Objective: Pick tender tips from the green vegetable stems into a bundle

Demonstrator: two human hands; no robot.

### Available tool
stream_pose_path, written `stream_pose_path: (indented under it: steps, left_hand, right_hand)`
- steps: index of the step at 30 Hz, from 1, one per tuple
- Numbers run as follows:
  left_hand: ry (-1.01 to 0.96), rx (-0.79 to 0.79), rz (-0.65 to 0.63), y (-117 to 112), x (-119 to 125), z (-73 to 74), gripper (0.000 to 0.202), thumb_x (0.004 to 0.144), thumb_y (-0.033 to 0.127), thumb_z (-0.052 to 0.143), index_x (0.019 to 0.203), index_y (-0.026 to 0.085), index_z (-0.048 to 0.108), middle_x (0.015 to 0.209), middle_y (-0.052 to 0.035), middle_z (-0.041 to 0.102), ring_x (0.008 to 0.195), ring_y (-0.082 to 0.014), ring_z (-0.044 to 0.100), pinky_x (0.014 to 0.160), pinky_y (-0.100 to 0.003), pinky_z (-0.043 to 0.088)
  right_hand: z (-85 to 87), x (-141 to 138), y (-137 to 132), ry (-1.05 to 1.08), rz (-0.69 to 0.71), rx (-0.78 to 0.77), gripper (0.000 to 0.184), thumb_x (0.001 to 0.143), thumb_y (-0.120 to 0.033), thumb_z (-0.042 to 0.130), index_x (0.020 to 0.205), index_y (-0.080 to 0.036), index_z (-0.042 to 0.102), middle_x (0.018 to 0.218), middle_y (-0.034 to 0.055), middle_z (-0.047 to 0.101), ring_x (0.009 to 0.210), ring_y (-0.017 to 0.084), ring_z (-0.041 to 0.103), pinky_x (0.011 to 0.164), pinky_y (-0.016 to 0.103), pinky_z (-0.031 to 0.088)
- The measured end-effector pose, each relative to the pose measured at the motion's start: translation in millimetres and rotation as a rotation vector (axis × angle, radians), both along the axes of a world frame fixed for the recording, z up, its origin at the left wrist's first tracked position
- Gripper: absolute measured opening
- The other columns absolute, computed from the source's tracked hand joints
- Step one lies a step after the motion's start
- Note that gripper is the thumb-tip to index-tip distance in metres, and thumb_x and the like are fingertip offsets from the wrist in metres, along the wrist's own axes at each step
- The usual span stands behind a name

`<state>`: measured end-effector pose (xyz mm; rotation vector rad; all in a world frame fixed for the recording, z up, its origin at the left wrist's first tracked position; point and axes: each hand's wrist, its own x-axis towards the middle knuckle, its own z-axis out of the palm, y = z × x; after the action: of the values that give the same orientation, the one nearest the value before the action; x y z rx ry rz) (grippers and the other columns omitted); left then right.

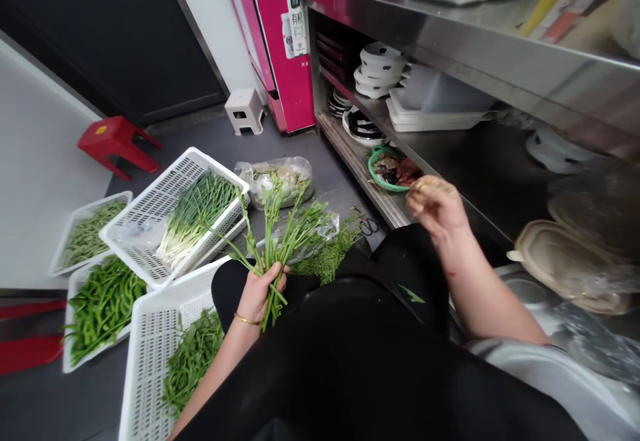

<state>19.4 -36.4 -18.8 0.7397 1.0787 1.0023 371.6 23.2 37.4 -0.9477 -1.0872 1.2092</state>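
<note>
Closest in, the left hand (261, 292) has its grip wrapped round the lower part of a bunch of green stems (274, 248), tops fanned out above the left knee. The right hand (439, 206) is up by the shelf, fingers curled in; can't tell if there's anything in that grip. A loose leaf (413, 294) sits on the dark clothing.

Tbh I'd hold the bunch low and light, since stems that tender probably bruise, and keep it fanned so single stems are easy to reach.

Past the knees there's a heap of thin greens (327, 254) on the grey floor (197, 124), scissors (369, 226) just beside it. Crates off to the left: leafy greens (195, 361), green peppers (105, 304), scallions (200, 211), beans (93, 231). On the right, a steel bench (450, 38) with dishes stacked on its shelves. Farther back: red stool (107, 136), white stool (245, 109), pink cabinet (295, 81), dark door (100, 34).
</note>
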Motion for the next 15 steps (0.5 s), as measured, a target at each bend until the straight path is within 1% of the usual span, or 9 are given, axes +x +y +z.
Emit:
stream_pose_path:
  steps: [2, 4, 6, 8, 9, 10, 11, 14, 15]
  left_hand:
    - [0.008, 0.004, -0.009, 1, -1, 0.5, 0.024, 0.073, 0.036, 0.064, 0.071, 0.012, 0.064, 0.038, 0.0025, 0.044, 0.034, -0.0063, 0.037, 0.037, -0.020, 0.025]
    - [0.029, 0.010, -0.016, 1, -2, 1.0, 0.024, 0.073, 0.036, 0.064, 0.071, 0.012, 0.065, 0.038, 0.0023, 0.045, 0.035, -0.0065, 0.037, 0.037, -0.020, 0.026]
    - [0.055, 0.011, -0.022, 1, -2, 1.4, 0.025, 0.073, 0.037, 0.064, 0.072, 0.012, 0.065, 0.038, 0.0023, 0.045, 0.035, -0.0065, 0.037, 0.037, -0.020, 0.026]
    - [0.081, 0.012, -0.044, 0, -1, 2.2, 0.025, 0.073, 0.037, 0.064, 0.072, 0.012, 0.065, 0.038, 0.0021, 0.045, 0.035, -0.0065, 0.038, 0.037, -0.019, 0.025]
    - [0.097, 0.014, -0.061, -1, -1, 2.9, 0.025, 0.073, 0.037, 0.064, 0.072, 0.012, 0.065, 0.039, 0.0018, 0.046, 0.035, -0.0065, 0.038, 0.037, -0.019, 0.025]
    - [0.115, 0.015, -0.078, -2, -1, 3.9, 0.025, 0.073, 0.037, 0.064, 0.072, 0.011, 0.065, 0.040, 0.0014, 0.046, 0.036, -0.0065, 0.038, 0.036, -0.019, 0.025]
    - [0.135, 0.015, -0.094, -3, -1, 5.3, 0.026, 0.073, 0.037, 0.065, 0.071, 0.011, 0.065, 0.040, 0.0010, 0.047, 0.036, -0.0065, 0.038, 0.036, -0.019, 0.025]
    - [0.179, 0.016, -0.107, -7, -2, 10.4, 0.025, 0.073, 0.036, 0.065, 0.071, 0.011, 0.065, 0.040, 0.0009, 0.047, 0.036, -0.0061, 0.038, 0.035, -0.018, 0.023]
    - [0.186, 0.017, -0.100, -7, -2, 11.8, 0.025, 0.073, 0.036, 0.065, 0.071, 0.011, 0.065, 0.040, 0.0012, 0.047, 0.036, -0.0059, 0.037, 0.035, -0.018, 0.023]
  right_hand:
    - [-10.5, 2, -5, -0.461, 0.135, -0.042, 0.019, 0.065, -0.033, 0.068, 0.068, -0.017, 0.059, 0.048, -0.0021, 0.052, 0.042, 0.010, 0.051, 0.042, 0.022, 0.042]
    - [-15.5, -9, -8, -0.770, 0.187, -0.053, 0.016, 0.066, -0.031, 0.069, 0.069, -0.016, 0.062, 0.060, 0.0039, 0.060, 0.056, 0.014, 0.059, 0.053, 0.026, 0.047]
    - [-11.3, -26, -4, -0.849, 0.087, 0.065, 0.013, 0.073, -0.030, 0.063, 0.078, -0.017, 0.065, 0.077, 0.0073, 0.065, 0.074, 0.017, 0.062, 0.067, 0.028, 0.048]
    - [-0.3, -46, 7, -0.875, 0.001, 0.269, 0.019, 0.082, -0.029, 0.053, 0.093, -0.019, 0.066, 0.096, 0.0080, 0.065, 0.092, 0.017, 0.060, 0.082, 0.030, 0.046]
    - [5.8, -56, 15, -0.901, 0.001, 0.376, 0.023, 0.085, -0.028, 0.050, 0.098, -0.019, 0.065, 0.101, 0.0080, 0.064, 0.098, 0.017, 0.058, 0.087, 0.031, 0.044]
    - [11.1, -65, 24, -0.933, 0.047, 0.455, 0.024, 0.086, -0.028, 0.048, 0.098, -0.018, 0.066, 0.102, 0.0083, 0.064, 0.100, 0.018, 0.057, 0.089, 0.031, 0.042]
    - [15.1, -72, 33, -0.969, 0.149, 0.485, 0.024, 0.085, -0.027, 0.048, 0.096, -0.016, 0.067, 0.100, 0.0085, 0.065, 0.098, 0.018, 0.058, 0.088, 0.031, 0.042]
    - [17.6, -85, 56, -1.015, 0.551, 0.424, 0.019, 0.081, -0.024, 0.054, 0.084, -0.014, 0.069, 0.087, 0.0067, 0.068, 0.083, 0.016, 0.061, 0.079, 0.026, 0.044]
    - [16.0, -87, 61, -0.988, 0.645, 0.391, 0.018, 0.079, -0.024, 0.056, 0.083, -0.013, 0.070, 0.085, 0.0057, 0.068, 0.080, 0.015, 0.061, 0.076, 0.025, 0.044]
